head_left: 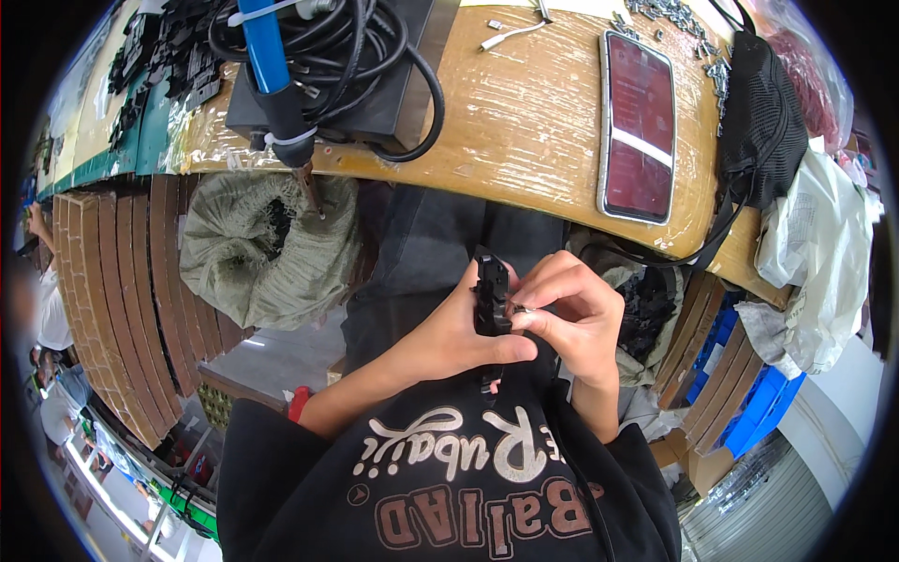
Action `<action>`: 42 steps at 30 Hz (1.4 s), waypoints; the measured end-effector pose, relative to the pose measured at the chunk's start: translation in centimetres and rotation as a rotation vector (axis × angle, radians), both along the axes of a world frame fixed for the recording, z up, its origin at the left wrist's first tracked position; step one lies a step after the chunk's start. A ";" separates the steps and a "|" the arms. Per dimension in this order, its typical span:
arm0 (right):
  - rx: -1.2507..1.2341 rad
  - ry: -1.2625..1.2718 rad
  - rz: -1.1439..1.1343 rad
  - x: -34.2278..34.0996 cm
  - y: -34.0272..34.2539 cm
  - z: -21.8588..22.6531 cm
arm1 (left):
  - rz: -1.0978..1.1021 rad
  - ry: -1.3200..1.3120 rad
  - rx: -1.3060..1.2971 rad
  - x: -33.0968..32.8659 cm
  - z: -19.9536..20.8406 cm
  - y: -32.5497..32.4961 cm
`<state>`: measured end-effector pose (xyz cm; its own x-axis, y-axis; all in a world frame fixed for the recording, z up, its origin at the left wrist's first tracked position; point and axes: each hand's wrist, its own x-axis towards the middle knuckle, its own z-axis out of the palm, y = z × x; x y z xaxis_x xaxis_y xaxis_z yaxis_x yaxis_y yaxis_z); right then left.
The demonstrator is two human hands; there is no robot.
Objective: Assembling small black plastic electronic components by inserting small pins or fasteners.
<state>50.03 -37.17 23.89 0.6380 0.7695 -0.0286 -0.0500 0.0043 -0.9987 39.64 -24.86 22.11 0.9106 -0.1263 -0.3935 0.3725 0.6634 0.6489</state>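
Observation:
In front of my chest, my left hand (454, 330) is closed around a black plastic part (492, 290), which stands upright with its long side toward my right. The thumb lies along its lower end. My right hand (582, 317) pinches a small metal piece (522, 309) between thumb and fingertips, right against the side of the black part. Whether the metal piece is seated in the part or only touches it, I cannot tell.
A film-covered bench (524, 122) lies ahead, bearing a phone (638, 178), loose metal pieces (670, 13) and a black bag (763, 117). Coiled cables (361, 61) and a blue-handled tool (267, 51) hang at its left. Sacks (220, 248) of black parts flank my legs.

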 end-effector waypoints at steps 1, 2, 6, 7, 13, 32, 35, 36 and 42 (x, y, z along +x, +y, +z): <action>0.040 0.064 -0.008 -0.3 0.2 -0.1 | 0.031 -0.033 0.152 -0.2 0.1 -0.1; 0.077 0.124 -0.018 -0.4 0.3 -0.2 | 0.060 -0.072 0.302 0.0 0.1 -0.3; -0.018 0.082 0.004 -0.7 0.4 -0.5 | -0.018 -0.029 0.125 -0.3 1.1 0.6; 0.005 0.063 -0.038 -0.6 0.3 -0.6 | -0.025 -0.062 0.157 -0.2 1.4 0.8; 0.084 0.008 -0.126 0.7 0.2 -0.5 | 0.021 0.029 0.116 0.0 1.1 0.9; 0.053 0.106 -0.036 2.0 0.6 0.7 | -0.138 0.049 0.501 0.7 4.0 1.9; 0.047 0.202 -0.014 1.8 0.5 0.9 | -0.141 0.011 0.591 0.5 3.7 1.6; 0.047 0.202 -0.015 1.6 0.4 0.9 | -0.124 -0.038 0.658 0.4 3.5 1.6; 0.077 0.170 -0.070 0.8 0.5 0.6 | -0.167 -0.036 0.715 0.3 3.6 1.6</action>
<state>50.86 -36.71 24.54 0.6808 0.7277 -0.0835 -0.2153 0.0898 -0.9724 39.96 -23.21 25.66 0.9156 0.0120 -0.4019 0.4018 0.0094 0.9157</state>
